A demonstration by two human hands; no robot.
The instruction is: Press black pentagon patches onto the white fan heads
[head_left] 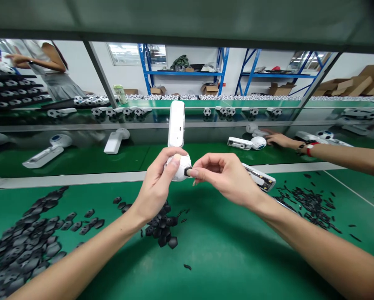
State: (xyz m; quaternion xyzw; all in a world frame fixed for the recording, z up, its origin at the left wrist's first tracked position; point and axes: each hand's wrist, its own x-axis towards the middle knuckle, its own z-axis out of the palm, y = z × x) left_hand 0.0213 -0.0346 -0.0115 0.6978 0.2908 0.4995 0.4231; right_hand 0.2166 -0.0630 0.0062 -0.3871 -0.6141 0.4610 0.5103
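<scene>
My left hand (157, 183) grips the round end of a white device (176, 125), whose flat rectangular body points upward. In my right hand (226, 177), thumb and forefinger pinch a small black piece (188, 171) against the side of that ball end. Below my left wrist lies a pile of black pentagon-shaped pieces (163, 227). Partly behind my right wrist rests another white device with an open body (260, 178). A thin black strip (187, 266) lies alone on the green table.
Black pentagon pieces (27, 241) spread across the left, small black strips (312, 204) at the right. A co-worker's hand (279, 138) touches white devices on the green conveyor (149, 156). Football-patterned balls line the shelf beyond. Another person (52, 66) stands far left.
</scene>
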